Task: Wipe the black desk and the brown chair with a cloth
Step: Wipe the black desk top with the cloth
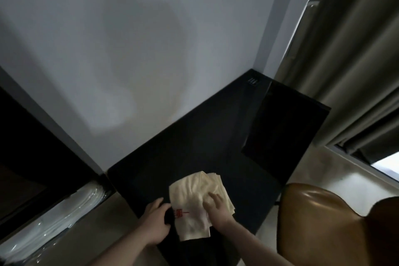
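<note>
A: Well, nearest us, both hands are at the front edge of the black counter (194, 136); the right hand (216, 206) lies flat on the cloth (194, 192), fingers (212, 196) spread and pressing down rather than closed around it; the left hand (156, 215) rests just beside the cloth's left edge, fingers loosely curled on the counter, holding nothing that I can see.

B: And the cloth itself?

A: Cream, folded and rumpled, with a red mark near its lower left; it sits on the near part of the counter, one corner hanging toward the front edge; its long axis runs roughly from us toward the wall, tilted slightly to the right at the far end.

B: How far along would you say the job is?

A: Early, I judge; the cloth covers only the near strip, and the long run of counter beyond it, up to the far corner by the grey wall (108, 49), lies ahead of it; whether any of the dark surface is already wiped I cannot tell; it is too dim to show streaks.

B: The chair?

A: The brown chair (323, 222) stands just to the right of the counter, apart from both hands and the cloth; that part looks not yet begun; further off, curtains (356, 60) hang at the right.
</note>
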The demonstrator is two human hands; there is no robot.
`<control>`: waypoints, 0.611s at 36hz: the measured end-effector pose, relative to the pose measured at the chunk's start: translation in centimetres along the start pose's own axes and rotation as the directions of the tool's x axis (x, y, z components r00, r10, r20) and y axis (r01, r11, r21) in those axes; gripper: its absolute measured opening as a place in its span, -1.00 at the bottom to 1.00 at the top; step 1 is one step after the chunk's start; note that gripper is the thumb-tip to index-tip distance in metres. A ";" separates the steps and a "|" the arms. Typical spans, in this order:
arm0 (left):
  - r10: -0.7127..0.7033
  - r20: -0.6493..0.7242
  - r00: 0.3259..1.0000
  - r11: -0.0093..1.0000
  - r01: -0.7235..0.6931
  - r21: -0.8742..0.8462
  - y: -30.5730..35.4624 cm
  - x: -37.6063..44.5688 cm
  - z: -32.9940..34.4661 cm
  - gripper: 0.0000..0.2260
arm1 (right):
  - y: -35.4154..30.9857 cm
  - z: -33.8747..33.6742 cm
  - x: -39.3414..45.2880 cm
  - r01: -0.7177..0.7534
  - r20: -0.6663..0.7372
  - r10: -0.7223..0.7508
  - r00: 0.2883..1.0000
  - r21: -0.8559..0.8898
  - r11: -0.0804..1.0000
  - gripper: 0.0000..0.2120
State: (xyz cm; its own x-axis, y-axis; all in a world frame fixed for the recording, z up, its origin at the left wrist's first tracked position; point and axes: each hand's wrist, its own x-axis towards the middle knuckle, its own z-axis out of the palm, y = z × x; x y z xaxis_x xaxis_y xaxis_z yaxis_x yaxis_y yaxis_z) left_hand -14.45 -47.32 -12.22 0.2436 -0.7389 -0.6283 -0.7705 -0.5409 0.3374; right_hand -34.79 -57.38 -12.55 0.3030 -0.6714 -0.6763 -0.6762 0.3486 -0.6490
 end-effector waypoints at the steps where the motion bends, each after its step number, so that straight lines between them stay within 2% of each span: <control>1: 0.021 0.011 1.000 1.000 -0.021 0.009 0.8 0.3 -0.1 -0.45 | 0.2 -0.9 -0.4 0.025 -0.044 -0.026 0.999 -0.029 0.999 -0.43; 6: 0.063 0.030 0.998 0.994 -0.065 0.087 4.5 2.4 1.1 -0.42 | 2.5 -5.0 -0.5 0.015 -0.143 -0.036 0.989 -0.146 0.989 -0.36; 9: 0.039 0.021 0.999 0.988 -0.042 0.150 6.9 3.4 1.4 -0.32 | 3.5 -7.1 -0.2 -0.014 -0.152 -0.016 0.988 -0.195 0.981 -0.29; 12: -0.009 -0.009 1.000 0.992 0.010 0.128 8.8 4.3 2.1 -0.23 | 4.2 -9.3 0.4 -0.050 -0.142 0.017 0.990 -0.233 0.971 -0.24; 15: -0.074 -0.068 0.995 0.995 0.078 0.065 10.6 5.6 3.6 -0.28 | 5.0 -11.3 1.4 -0.090 -0.139 0.055 0.989 -0.258 0.962 -0.24; 18: -0.148 -0.069 0.987 0.988 0.151 0.040 12.1 6.6 5.0 -0.31 | 5.6 -12.9 2.5 -0.090 -0.123 0.052 0.991 -0.325 0.941 -0.25; 22: -0.153 -0.173 0.973 0.987 0.160 0.026 12.4 7.0 6.2 -0.49 | 6.4 -14.2 3.7 -0.092 -0.071 0.068 0.995 -0.438 0.894 -0.24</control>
State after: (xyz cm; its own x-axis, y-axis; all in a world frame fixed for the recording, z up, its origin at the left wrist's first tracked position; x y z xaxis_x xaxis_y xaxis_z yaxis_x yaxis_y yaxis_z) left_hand -25.96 -56.72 -16.80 0.4564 -0.7057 -0.5418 -0.7368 -0.6412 0.2144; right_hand -47.49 -66.91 -14.30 0.2081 -0.6911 -0.6921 -0.9266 0.0872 -0.3658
